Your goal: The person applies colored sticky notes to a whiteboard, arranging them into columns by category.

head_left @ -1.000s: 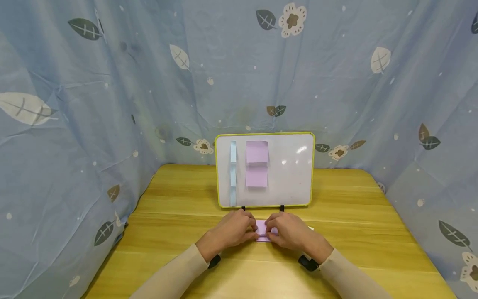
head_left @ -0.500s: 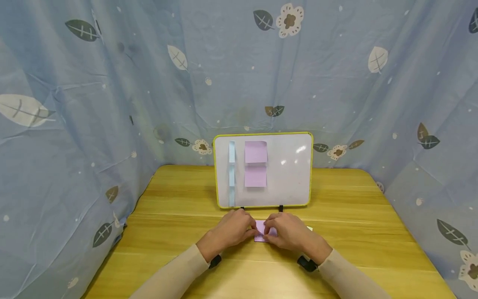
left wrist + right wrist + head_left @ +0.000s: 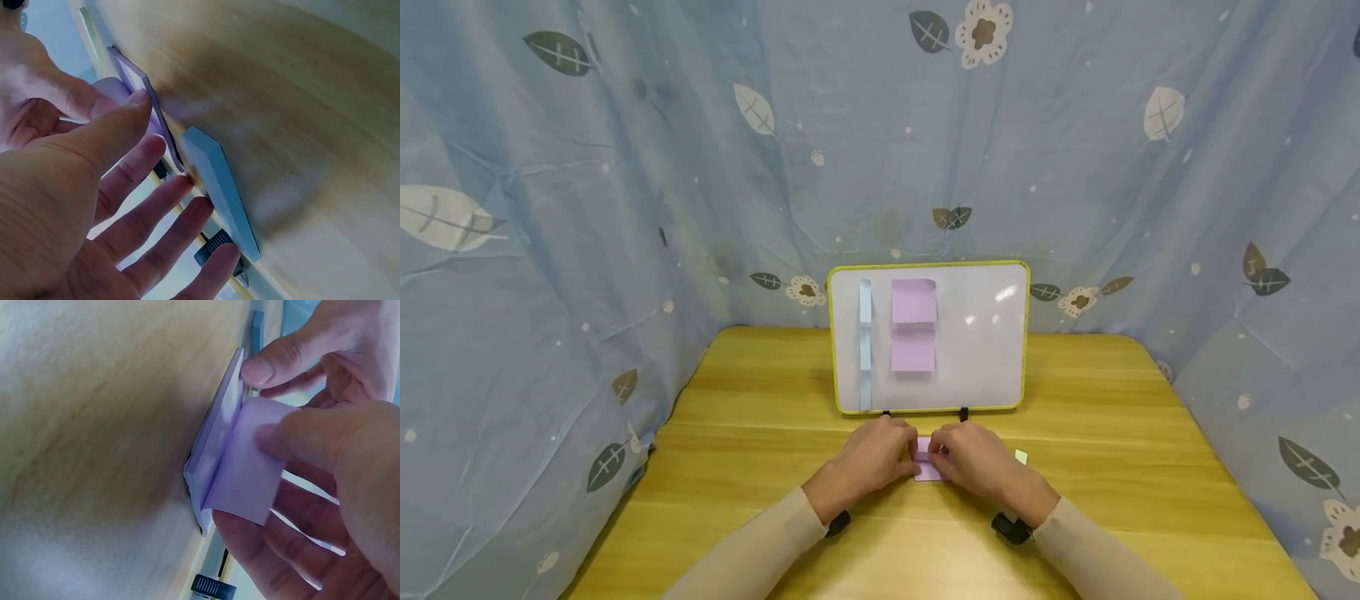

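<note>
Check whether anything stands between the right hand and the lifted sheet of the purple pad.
Nothing visible does: the right hand pinches the lifted sheet between thumb and fingers. The left hand is at the other end of the purple pad, not between them.

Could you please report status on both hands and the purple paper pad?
Right hand pinches upturned purple paper sheet; left hand touches purple paper pad beneath. Sheet's edge meets pad. Narrow blue rectangular block near left hand, seemingly not blocking.
</note>
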A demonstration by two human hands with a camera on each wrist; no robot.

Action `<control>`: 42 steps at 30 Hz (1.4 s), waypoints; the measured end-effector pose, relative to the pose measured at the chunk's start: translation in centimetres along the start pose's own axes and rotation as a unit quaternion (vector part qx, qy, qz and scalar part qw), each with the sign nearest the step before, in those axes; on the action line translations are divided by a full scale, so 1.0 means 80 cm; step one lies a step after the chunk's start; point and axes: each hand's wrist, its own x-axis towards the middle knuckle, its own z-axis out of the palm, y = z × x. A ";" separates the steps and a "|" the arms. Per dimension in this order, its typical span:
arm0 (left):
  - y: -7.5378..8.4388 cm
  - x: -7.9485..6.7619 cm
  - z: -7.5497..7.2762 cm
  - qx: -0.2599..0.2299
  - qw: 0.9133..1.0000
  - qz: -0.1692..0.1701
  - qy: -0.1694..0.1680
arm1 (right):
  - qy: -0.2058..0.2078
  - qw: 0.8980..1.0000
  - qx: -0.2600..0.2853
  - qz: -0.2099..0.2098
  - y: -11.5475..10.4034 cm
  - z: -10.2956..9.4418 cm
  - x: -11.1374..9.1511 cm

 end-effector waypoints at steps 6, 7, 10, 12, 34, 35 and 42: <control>-0.001 0.005 -0.001 0.019 1.000 -0.001 0.005 | 0.006 0.998 0.018 0.054 0.000 -0.006 0.005; -0.001 0.006 -0.001 0.024 1.000 -0.001 0.005 | 0.009 0.998 0.019 0.060 0.001 -0.007 0.005; -0.001 0.009 -0.002 0.030 1.000 -0.002 0.006 | 0.014 0.997 0.021 0.070 0.002 -0.009 0.006; -0.001 0.010 -0.001 0.029 1.000 -0.005 0.003 | 0.018 0.997 0.024 0.074 0.004 -0.009 0.006; 0.003 0.001 0.001 0.030 0.999 0.006 -0.010 | 0.036 0.987 0.069 0.139 0.011 0.000 0.003; 0.004 0.001 0.001 0.032 0.999 0.005 -0.014 | 0.033 0.986 0.073 0.143 0.011 0.000 0.004; 0.007 0.005 -0.002 0.035 0.999 0.001 -0.029 | 0.030 0.985 0.085 0.145 0.016 -0.006 0.007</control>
